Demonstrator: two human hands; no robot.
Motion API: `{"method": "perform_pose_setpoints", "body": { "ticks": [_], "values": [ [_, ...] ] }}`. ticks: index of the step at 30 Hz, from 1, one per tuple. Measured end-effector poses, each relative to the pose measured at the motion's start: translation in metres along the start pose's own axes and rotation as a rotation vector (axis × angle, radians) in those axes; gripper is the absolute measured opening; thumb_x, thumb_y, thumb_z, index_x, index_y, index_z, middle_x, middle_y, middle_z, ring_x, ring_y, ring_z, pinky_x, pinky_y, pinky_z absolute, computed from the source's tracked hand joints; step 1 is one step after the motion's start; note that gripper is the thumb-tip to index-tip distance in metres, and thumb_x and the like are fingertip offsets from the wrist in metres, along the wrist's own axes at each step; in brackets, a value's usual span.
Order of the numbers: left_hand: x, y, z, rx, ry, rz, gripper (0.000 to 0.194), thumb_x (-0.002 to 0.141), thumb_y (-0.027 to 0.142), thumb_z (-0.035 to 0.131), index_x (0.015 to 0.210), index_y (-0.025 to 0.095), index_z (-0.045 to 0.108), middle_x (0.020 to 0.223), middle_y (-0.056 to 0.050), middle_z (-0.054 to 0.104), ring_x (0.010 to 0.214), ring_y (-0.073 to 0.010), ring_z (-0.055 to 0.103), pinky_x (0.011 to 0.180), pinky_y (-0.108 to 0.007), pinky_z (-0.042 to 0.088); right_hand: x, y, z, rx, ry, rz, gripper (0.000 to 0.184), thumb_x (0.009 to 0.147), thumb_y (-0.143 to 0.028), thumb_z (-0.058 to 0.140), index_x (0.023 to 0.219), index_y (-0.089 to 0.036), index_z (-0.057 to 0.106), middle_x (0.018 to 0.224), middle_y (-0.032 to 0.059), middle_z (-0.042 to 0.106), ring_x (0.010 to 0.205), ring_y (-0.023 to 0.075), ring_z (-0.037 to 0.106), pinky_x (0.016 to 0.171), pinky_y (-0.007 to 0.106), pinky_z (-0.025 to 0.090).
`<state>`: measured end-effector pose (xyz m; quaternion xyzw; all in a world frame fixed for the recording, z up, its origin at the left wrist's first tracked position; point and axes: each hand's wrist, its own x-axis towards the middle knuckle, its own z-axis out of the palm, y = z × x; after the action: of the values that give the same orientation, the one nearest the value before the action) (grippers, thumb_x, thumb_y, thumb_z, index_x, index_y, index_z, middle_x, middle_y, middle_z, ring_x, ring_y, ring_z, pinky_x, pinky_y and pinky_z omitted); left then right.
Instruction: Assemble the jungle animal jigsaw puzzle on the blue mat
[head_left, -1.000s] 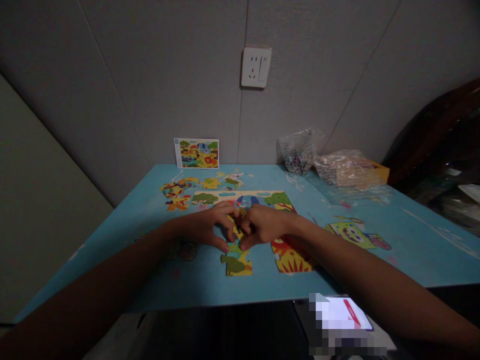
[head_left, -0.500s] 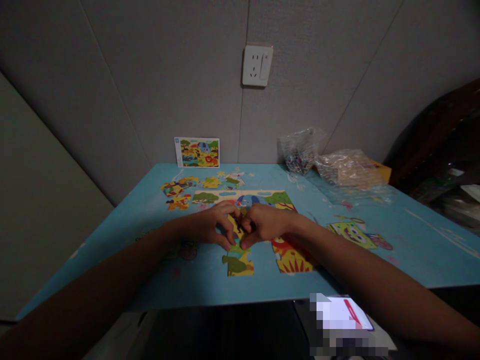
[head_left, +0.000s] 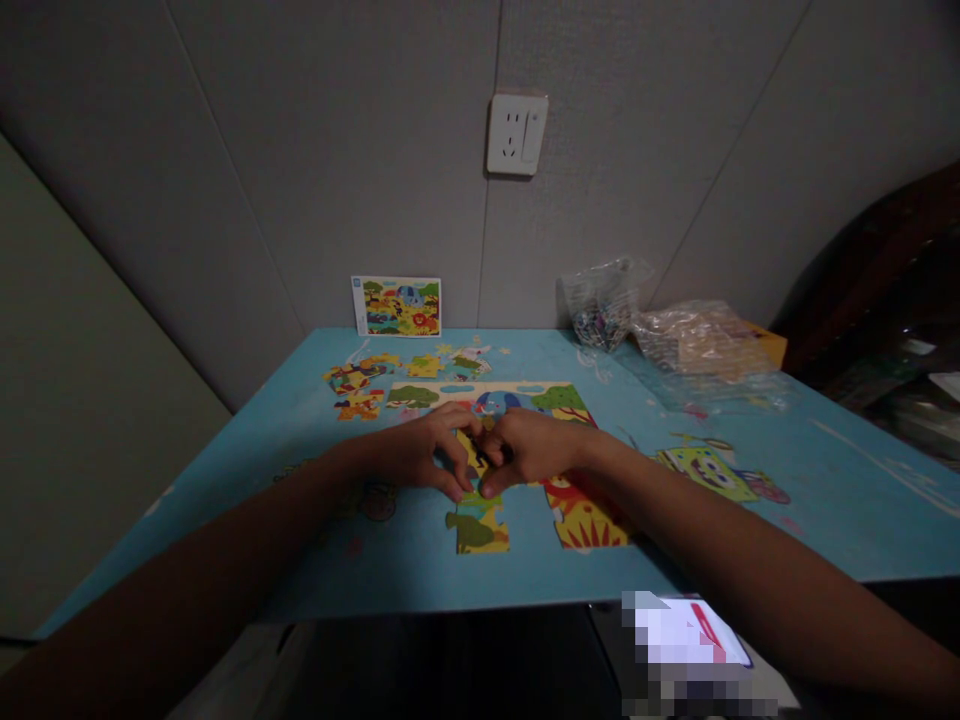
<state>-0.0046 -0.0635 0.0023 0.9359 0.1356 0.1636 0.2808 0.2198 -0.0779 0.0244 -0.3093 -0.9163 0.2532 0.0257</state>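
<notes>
A partly joined jigsaw puzzle point(head_left: 495, 392) of cartoon animals and trees lies flat on the blue table. Both hands meet over its middle. My left hand point(head_left: 427, 450) curves its fingers and thumb round the left side of a yellow puzzle piece point(head_left: 477, 462). From the right, my right hand point(head_left: 529, 445) is curled with its thumb and fingers on the same piece. Just below the thumbs is a green-and-yellow puzzle piece point(head_left: 480, 530), touching or nearly touching it. A lion section point(head_left: 589, 515) lies to the right, partly under my right forearm. My fingers hide the exact joints.
Loose puzzle pieces point(head_left: 360, 385) lie at the back left. A picture card point(head_left: 397, 306) leans on the wall. Clear plastic bags point(head_left: 600, 305) and a yellow box point(head_left: 766, 345) stand at the back right. Below the table's front edge point(head_left: 375, 612) glows a phone screen point(head_left: 694, 630).
Both hands stay over the same piece, with only slight finger movement. The left thumb has shifted a little to the right. The whole view drifts slightly.
</notes>
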Motion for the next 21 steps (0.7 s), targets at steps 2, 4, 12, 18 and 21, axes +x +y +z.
{"method": "perform_pose_setpoints", "body": {
  "ticks": [2, 4, 12, 18, 21],
  "values": [
    [0.000, -0.001, 0.000, 0.007, 0.002, 0.013, 0.011, 0.073, 0.034, 0.088, 0.076, 0.025, 0.081, 0.112, -0.007, 0.064, 0.117, -0.0252, 0.054, 0.109, -0.043, 0.038, 0.000, -0.001, -0.001, 0.015, -0.010, -0.005, 0.035, 0.073, -0.029, 0.085, 0.059, -0.016, 0.056, 0.051, -0.0103, 0.042, 0.048, 0.0057, 0.035, 0.056, 0.024, 0.024],
    [-0.001, 0.000, 0.000, 0.022, 0.001, 0.018, 0.012, 0.074, 0.034, 0.087, 0.076, 0.024, 0.081, 0.113, -0.008, 0.063, 0.117, -0.0249, 0.054, 0.109, -0.042, 0.038, -0.001, -0.002, -0.002, 0.028, -0.022, -0.005, 0.036, 0.074, -0.029, 0.083, 0.058, -0.016, 0.054, 0.051, -0.0103, 0.042, 0.047, 0.0055, 0.035, 0.055, 0.024, 0.024],
    [-0.003, -0.003, -0.008, 0.029, 0.052, 0.053, 0.020, 0.091, 0.025, 0.065, 0.106, 0.022, 0.078, 0.115, -0.009, 0.067, 0.110, -0.0215, 0.062, 0.104, -0.038, 0.045, -0.011, 0.003, -0.009, 0.128, -0.109, -0.069, 0.019, 0.068, -0.014, 0.080, 0.080, -0.015, 0.066, 0.063, -0.0069, 0.056, 0.054, 0.0075, 0.048, 0.057, 0.022, 0.031],
    [-0.018, -0.044, -0.029, 0.497, 0.513, -0.545, 0.041, 0.086, 0.014, 0.053, 0.124, 0.014, 0.068, 0.124, -0.012, 0.068, 0.121, -0.0299, 0.056, 0.111, -0.047, 0.040, -0.016, 0.004, -0.015, 0.119, -0.115, 0.010, 0.042, 0.066, -0.010, 0.080, 0.106, -0.015, 0.067, 0.068, -0.0062, 0.058, 0.058, 0.0097, 0.053, 0.058, 0.023, 0.034],
    [-0.028, -0.066, -0.041, 0.603, 0.530, -0.811, 0.057, 0.088, 0.028, 0.060, 0.142, 0.010, 0.056, 0.135, -0.017, 0.063, 0.127, -0.0367, 0.050, 0.112, -0.052, 0.038, -0.014, 0.006, -0.015, 0.136, -0.106, 0.011, 0.042, 0.066, -0.011, 0.081, 0.107, -0.015, 0.068, 0.069, -0.0054, 0.059, 0.059, 0.0100, 0.054, 0.058, 0.023, 0.035]
  ]
}}
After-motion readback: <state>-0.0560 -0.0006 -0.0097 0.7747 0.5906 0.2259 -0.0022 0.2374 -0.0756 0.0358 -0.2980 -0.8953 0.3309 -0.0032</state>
